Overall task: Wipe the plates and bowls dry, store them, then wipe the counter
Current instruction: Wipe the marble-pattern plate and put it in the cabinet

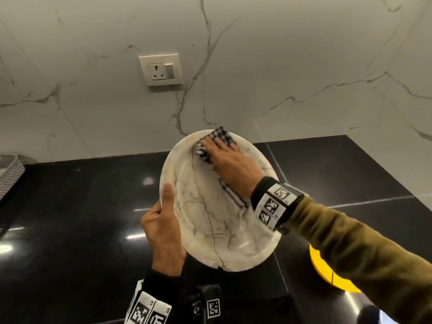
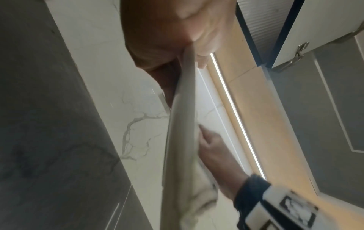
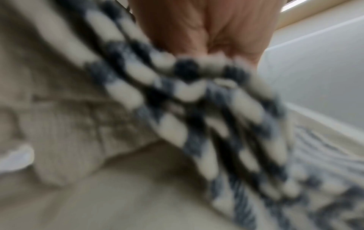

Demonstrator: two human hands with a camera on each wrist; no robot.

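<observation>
A white marble-patterned plate (image 1: 210, 220) is held tilted above the black counter (image 1: 81, 206). My left hand (image 1: 164, 206) grips its left rim, thumb on the face and fingers behind. A black-and-white checked cloth (image 1: 221, 135) lies on the upper part of the plate, and my right hand (image 1: 224, 155) presses it down with flat, straight fingers. The left wrist view shows the plate (image 2: 181, 124) edge-on, the left hand (image 2: 167, 38) pinching its rim and the right hand (image 2: 216, 155) on its face. The right wrist view is blurred: cloth (image 3: 197, 109) under the palm, over the plate (image 3: 118, 194).
A yellow dish (image 1: 327, 270) sits on the counter at the lower right, partly under my right sleeve. A woven basket (image 1: 9, 174) stands at the far left edge. A wall socket (image 1: 160, 70) is on the marble backsplash. Overhead cabinets (image 2: 305, 31) hang above.
</observation>
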